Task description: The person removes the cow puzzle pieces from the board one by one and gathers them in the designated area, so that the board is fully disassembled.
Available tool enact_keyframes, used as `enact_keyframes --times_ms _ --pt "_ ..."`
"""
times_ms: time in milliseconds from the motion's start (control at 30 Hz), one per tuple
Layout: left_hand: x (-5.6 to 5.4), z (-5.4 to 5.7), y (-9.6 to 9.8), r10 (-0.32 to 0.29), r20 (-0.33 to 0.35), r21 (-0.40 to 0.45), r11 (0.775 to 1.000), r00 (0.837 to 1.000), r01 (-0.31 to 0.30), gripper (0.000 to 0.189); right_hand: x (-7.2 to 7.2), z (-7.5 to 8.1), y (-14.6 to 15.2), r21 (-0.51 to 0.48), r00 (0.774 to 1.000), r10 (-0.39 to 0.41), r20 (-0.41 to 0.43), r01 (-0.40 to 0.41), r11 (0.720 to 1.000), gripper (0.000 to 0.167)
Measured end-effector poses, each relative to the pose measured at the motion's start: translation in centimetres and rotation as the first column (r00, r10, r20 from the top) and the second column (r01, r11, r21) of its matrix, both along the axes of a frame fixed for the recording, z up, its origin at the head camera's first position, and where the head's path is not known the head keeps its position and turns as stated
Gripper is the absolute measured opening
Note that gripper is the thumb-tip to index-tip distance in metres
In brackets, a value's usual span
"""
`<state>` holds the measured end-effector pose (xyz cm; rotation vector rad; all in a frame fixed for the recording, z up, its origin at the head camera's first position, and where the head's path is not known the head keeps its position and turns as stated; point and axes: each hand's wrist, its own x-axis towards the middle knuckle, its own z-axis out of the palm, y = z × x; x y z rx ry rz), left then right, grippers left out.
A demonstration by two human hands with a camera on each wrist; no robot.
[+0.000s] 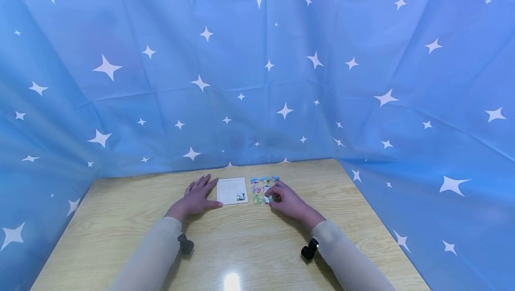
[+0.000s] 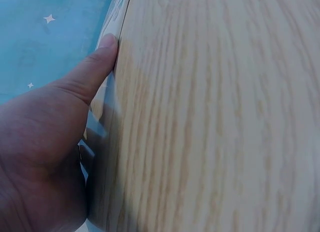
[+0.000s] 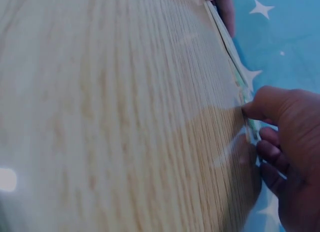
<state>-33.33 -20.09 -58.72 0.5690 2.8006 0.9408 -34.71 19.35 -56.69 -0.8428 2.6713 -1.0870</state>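
Observation:
A square white puzzle tray [image 1: 230, 188] lies flat on the table, with one printed puzzle piece [image 1: 240, 196] in its lower right corner. My left hand [image 1: 198, 196] rests along the tray's left side, fingers spread and thumb at the near left corner. In the left wrist view the straight thumb [image 2: 87, 74] lies against the tray's edge. To the right of the tray, several colourful loose pieces [image 1: 256, 189] lie in rough rows. Over their near right part, my right hand [image 1: 287, 199] pinches a puzzle piece [image 1: 267, 199] between thumb and curled fingers, partly hidden by them.
The wooden table [image 1: 241, 246] runs back to a blue curtain [image 1: 241, 67] with white stars, which hangs close behind the far edge and along both sides. A wrist camera [image 1: 186, 243] sits at the left cuff, another camera [image 1: 310, 250] at the right.

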Motion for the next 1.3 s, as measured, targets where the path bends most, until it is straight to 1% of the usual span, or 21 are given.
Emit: enact_keyframes --times_ms 33,67,100,133,200,233,267,300,333,400,433,500,600,633,733,767,867,967,1033,1133,1300 --pt "0.0 0.0 0.0 0.001 0.000 0.002 1.000 1.000 -0.001 0.105 0.0 0.0 0.0 -0.001 1.000 -0.002 0.003 0.003 1.000 0.027" --pt "0.2 0.3 0.1 0.005 0.008 0.004 1.000 1.000 -0.005 0.106 0.0 0.0 0.0 0.000 1.000 -0.003 0.003 0.003 1.000 0.027" --pt "0.1 0.0 0.0 0.004 0.002 0.002 1.000 1.000 -0.004 0.105 0.0 0.0 0.0 0.001 1.000 -0.006 0.002 0.006 1.000 0.027" --pt "0.2 0.3 0.1 0.007 0.008 0.005 1.000 1.000 -0.007 0.106 0.0 0.0 0.1 0.001 1.000 -0.007 0.000 0.007 1.000 0.027" --pt "0.1 0.1 0.1 0.014 0.009 0.000 1.000 1.000 -0.014 0.105 0.0 0.0 0.1 0.002 1.000 -0.008 0.002 0.008 1.000 0.027" --pt "0.2 0.5 0.2 0.016 0.018 0.004 1.000 1.000 -0.016 0.106 -0.1 0.0 0.1 0.003 1.000 -0.009 0.003 0.009 1.000 0.027" --pt "0.2 0.4 0.2 0.014 0.012 -0.001 1.000 1.000 -0.014 0.105 -0.1 -0.1 0.1 0.003 1.000 -0.008 0.004 0.008 1.000 0.027" --pt "0.2 0.5 0.2 0.015 0.014 -0.003 1.000 1.000 -0.015 0.105 -0.1 0.0 0.1 0.005 1.000 -0.010 0.006 0.010 1.000 0.027" --pt "0.4 0.8 0.3 0.017 0.022 -0.005 1.000 1.000 -0.017 0.105 -0.1 0.0 0.1 0.006 1.000 -0.010 0.008 0.010 1.000 0.027" --pt "0.5 1.0 0.2 0.014 0.024 -0.008 1.000 1.000 -0.013 0.104 -0.1 0.0 0.1 0.009 1.000 -0.010 0.004 0.010 1.000 0.027" --pt "0.7 1.3 0.3 0.014 0.033 -0.005 1.000 0.999 -0.014 0.104 -0.1 -0.1 0.2 0.009 1.000 -0.010 -0.001 0.010 1.000 0.027" --pt "0.9 1.6 0.4 0.015 0.038 -0.003 1.000 0.999 -0.015 0.105 -0.2 -0.1 0.1 0.007 1.000 -0.013 -0.009 0.013 1.000 0.027" --pt "0.7 1.2 0.3 0.014 0.031 0.003 1.000 0.999 -0.014 0.106 -0.2 0.0 0.0 0.002 0.999 -0.017 -0.030 0.017 1.000 0.026" --pt "0.6 1.2 0.4 0.019 0.038 0.000 1.000 0.999 -0.019 0.106 -0.2 0.0 -0.1 -0.001 0.999 -0.016 -0.040 0.016 1.000 0.026" --pt "0.4 0.8 0.3 0.020 0.034 -0.008 1.000 0.999 -0.020 0.106 -0.1 0.2 -0.7 -0.004 0.998 -0.012 -0.065 0.011 1.000 0.025" --pt "0.4 0.8 0.3 0.022 0.035 -0.014 1.000 0.999 -0.022 0.105 -0.1 0.3 -0.9 -0.008 0.997 -0.010 -0.072 0.009 1.000 0.024" --pt "0.5 1.3 0.4 0.026 0.046 -0.035 0.999 0.999 -0.024 0.103 0.0 0.7 -1.8 -0.014 0.998 0.000 -0.071 -0.001 1.000 0.024" --pt "0.6 1.7 0.7 0.031 0.056 -0.063 0.998 0.998 -0.028 0.100 0.1 1.0 -2.9 -0.004 0.997 0.022 -0.079 -0.023 1.000 0.026" --pt "0.7 1.7 0.7 0.034 0.057 -0.080 0.996 0.998 -0.030 0.099 0.0 1.2 -3.7 0.016 0.995 0.044 -0.091 -0.043 0.999 0.030" --pt "0.7 1.7 0.7 0.039 0.052 -0.082 0.996 0.998 -0.035 0.099 -0.1 1.4 -4.9 0.070 0.986 0.090 -0.138 -0.081 0.994 0.034" --pt "0.5 1.5 0.6 0.044 0.051 -0.083 0.996 0.998 -0.040 0.100 0.0 2.1 -6.9 0.158 0.973 0.153 -0.172 -0.126 0.979 0.039"
